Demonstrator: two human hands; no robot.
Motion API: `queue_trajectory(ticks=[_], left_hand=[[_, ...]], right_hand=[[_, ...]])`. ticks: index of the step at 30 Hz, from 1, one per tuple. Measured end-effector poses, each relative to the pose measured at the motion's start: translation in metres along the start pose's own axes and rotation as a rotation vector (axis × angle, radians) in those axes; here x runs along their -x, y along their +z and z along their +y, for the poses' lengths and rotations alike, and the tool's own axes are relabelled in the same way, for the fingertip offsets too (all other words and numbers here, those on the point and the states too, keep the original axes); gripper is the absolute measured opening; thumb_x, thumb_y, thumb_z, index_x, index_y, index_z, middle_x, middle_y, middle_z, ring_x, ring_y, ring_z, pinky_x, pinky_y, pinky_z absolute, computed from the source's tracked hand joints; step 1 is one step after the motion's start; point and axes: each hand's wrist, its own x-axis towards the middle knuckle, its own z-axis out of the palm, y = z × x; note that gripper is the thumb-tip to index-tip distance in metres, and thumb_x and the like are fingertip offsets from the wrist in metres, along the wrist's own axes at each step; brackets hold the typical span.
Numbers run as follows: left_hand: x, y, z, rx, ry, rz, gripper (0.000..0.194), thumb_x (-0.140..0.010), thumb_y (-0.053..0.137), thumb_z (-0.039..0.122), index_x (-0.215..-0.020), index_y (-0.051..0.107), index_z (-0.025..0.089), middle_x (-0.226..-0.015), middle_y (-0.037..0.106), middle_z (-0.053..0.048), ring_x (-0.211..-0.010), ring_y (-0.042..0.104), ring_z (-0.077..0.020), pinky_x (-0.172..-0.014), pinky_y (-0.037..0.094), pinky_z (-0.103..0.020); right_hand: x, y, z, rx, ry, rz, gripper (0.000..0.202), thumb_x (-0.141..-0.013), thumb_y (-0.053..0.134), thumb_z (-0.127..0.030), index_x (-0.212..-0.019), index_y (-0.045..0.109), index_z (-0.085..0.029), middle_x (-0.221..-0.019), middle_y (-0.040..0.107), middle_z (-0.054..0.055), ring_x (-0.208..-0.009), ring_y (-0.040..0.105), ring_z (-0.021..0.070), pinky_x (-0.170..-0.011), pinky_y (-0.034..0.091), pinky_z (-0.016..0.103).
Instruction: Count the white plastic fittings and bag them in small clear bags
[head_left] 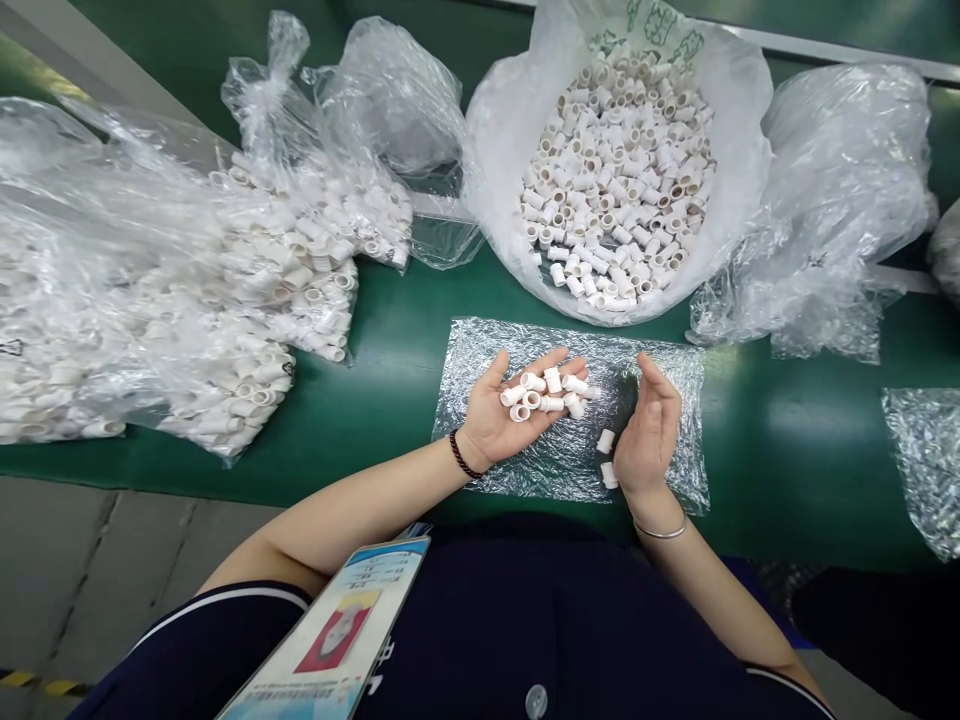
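My left hand (510, 410) lies palm up over a small clear plastic bag (525, 350) flat on the green table, cupping several short white plastic tube fittings (551, 392). My right hand (651, 435) stands on edge just to the right, palm turned toward the left hand, fingers apart and holding nothing. Two loose white fittings (606, 455) lie on the bag beside the right palm.
A big open white bag (739, 150) full of white fittings stands behind the hands. Clear bags packed with fittings (225, 290) pile up at the left. Crumpled clear bags (847, 200) lie at the right, another (926, 450) at the right edge. The green table (390, 350) runs across.
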Motion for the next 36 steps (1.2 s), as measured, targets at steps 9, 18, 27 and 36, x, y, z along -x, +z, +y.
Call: queue_trajectory(ticks=[9, 18, 27, 36], left_hand=[[0.003, -0.001, -0.002, -0.016, -0.052, -0.090, 0.083, -0.096, 0.018, 0.065, -0.151, 0.028, 0.004, -0.144, 0.049, -0.022, -0.137, 0.045, -0.0325, -0.116, 0.027, -0.046], [0.005, -0.007, -0.005, -0.029, -0.158, -0.136, 0.085, -0.095, 0.021, 0.068, -0.151, 0.030, 0.004, -0.137, 0.056, -0.023, -0.132, 0.050, -0.0337, -0.114, 0.028, -0.048], [0.007, -0.008, -0.008, 0.021, -0.218, -0.127, 0.080, -0.096, 0.019, 0.065, -0.146, 0.040, 0.007, -0.132, 0.060, -0.021, -0.128, 0.053, -0.0329, -0.112, 0.031, -0.047], [0.007, -0.004, -0.012, -0.002, -0.208, -0.127, 0.079, -0.097, 0.016, 0.062, -0.146, 0.039, 0.005, -0.133, 0.059, -0.021, -0.132, 0.049, -0.0328, -0.114, 0.028, -0.047]], right_hand=[[-0.002, -0.002, -0.012, 0.207, -0.189, -0.168, 0.047, -0.090, 0.059, -0.034, -0.135, 0.046, -0.028, -0.137, 0.051, 0.010, -0.139, 0.040, 0.0316, -0.113, 0.032, 0.066], [-0.006, 0.004, -0.021, 0.326, -0.314, -0.379, 0.074, -0.078, 0.074, -0.050, -0.139, 0.038, -0.028, -0.129, 0.059, 0.010, -0.138, 0.040, 0.0346, -0.111, 0.032, 0.067], [-0.004, 0.006, -0.019, 0.344, -0.328, -0.393, 0.071, -0.077, 0.075, -0.051, -0.136, 0.041, -0.029, -0.118, 0.061, 0.009, -0.125, 0.053, 0.0330, -0.110, 0.035, 0.065], [-0.003, 0.009, -0.019, 0.270, -0.337, -0.319, 0.068, -0.077, 0.076, -0.036, -0.135, 0.042, -0.030, -0.113, 0.059, 0.007, -0.120, 0.054, 0.0307, -0.107, 0.038, 0.065]])
